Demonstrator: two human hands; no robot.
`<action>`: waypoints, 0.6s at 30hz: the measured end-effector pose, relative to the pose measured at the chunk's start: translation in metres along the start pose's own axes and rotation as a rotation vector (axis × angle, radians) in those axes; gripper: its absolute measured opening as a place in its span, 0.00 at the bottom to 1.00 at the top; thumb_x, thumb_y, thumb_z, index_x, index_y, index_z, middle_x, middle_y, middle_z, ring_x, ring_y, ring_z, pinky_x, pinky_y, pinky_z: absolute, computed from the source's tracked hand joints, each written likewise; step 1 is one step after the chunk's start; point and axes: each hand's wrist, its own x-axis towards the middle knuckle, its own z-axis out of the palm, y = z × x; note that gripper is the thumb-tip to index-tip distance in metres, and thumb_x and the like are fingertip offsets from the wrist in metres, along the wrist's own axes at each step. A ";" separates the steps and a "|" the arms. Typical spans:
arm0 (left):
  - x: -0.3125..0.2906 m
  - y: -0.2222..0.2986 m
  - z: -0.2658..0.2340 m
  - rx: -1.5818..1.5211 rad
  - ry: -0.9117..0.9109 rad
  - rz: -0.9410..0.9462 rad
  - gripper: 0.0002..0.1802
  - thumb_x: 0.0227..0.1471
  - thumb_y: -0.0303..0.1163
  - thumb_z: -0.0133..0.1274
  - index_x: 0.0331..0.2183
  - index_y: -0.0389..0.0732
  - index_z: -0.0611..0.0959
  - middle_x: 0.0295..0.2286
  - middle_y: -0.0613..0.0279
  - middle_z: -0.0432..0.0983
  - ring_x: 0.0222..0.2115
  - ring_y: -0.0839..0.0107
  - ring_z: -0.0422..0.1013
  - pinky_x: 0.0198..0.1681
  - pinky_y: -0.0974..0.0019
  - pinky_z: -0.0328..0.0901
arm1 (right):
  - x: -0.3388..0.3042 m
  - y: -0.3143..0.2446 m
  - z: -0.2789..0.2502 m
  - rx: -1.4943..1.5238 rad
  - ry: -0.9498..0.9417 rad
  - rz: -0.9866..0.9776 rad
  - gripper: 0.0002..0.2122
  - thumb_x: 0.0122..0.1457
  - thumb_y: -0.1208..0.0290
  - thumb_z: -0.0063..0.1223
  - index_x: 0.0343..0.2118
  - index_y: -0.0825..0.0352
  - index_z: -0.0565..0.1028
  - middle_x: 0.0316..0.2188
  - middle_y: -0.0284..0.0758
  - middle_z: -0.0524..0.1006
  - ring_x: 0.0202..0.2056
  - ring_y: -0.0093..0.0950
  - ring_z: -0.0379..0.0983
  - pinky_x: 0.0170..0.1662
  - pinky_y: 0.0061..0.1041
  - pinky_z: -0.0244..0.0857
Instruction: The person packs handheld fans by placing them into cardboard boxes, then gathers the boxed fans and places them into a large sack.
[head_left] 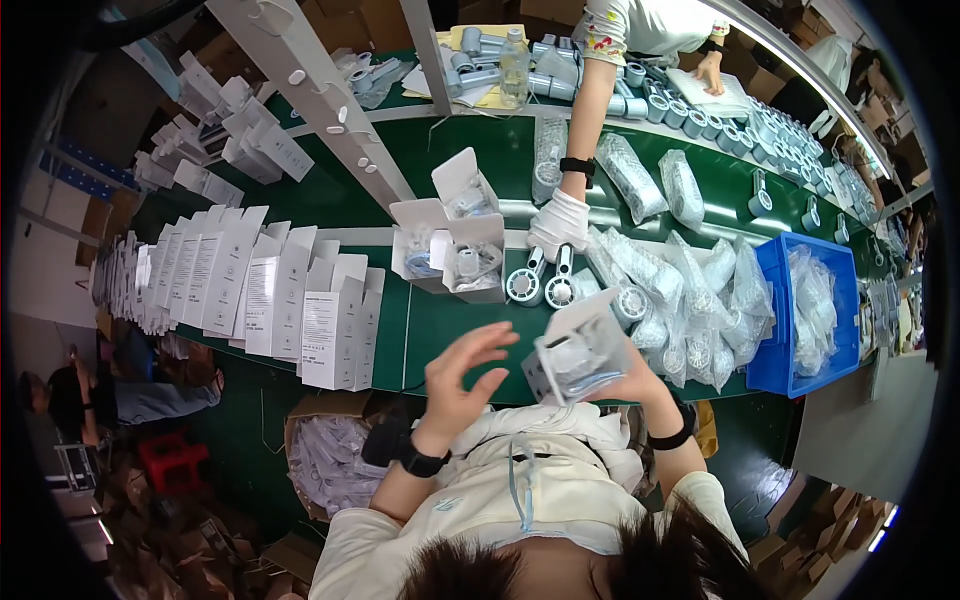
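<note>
My right hand [632,376] grips an open white box [545,368] in front of my chest. Inside that box, clear-bagged parts show through its open top. To the left of it my left hand [464,378] hovers with fingers spread, holding nothing. Just beyond, a co-worker's gloved hand [560,225] reaches over from the far side onto two grey handheld fans [561,288]. Several open white boxes [420,214] with bagged parts stand left of the fans. Grey fans in clear bags [685,300] lie heaped at the right.
A long row of white boxes [262,295] stands along the left side. At the right is a blue bin [853,330] with bagged items. A carton of plastic bags [330,460] sits below the green table [440,335]. A metal post [320,110] rises at the far left.
</note>
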 end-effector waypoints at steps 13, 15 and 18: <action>0.016 -0.046 -0.235 1.363 0.663 -0.208 0.35 0.34 0.29 0.58 0.46 0.35 0.64 0.50 0.49 0.52 0.51 0.51 0.48 0.52 0.53 0.46 | 0.347 -0.031 -0.071 -0.109 0.595 -0.397 0.37 0.35 0.74 0.63 0.49 0.69 0.52 0.44 0.39 0.63 0.44 0.30 0.62 0.45 0.25 0.59; 0.017 -0.049 -0.246 1.479 0.538 -0.330 0.39 0.32 0.30 0.60 0.48 0.36 0.61 0.50 0.47 0.51 0.50 0.50 0.48 0.51 0.52 0.47 | 0.390 0.004 -0.051 -0.147 0.472 -0.324 0.43 0.33 0.72 0.64 0.51 0.70 0.47 0.46 0.41 0.59 0.47 0.31 0.59 0.47 0.25 0.57; 0.024 -0.064 -0.246 1.535 0.393 -0.419 0.44 0.30 0.32 0.61 0.50 0.37 0.58 0.51 0.47 0.49 0.51 0.48 0.47 0.51 0.50 0.46 | 0.432 0.089 -0.028 -0.233 0.412 -0.297 0.47 0.30 0.71 0.66 0.52 0.71 0.44 0.47 0.44 0.57 0.50 0.34 0.56 0.52 0.27 0.51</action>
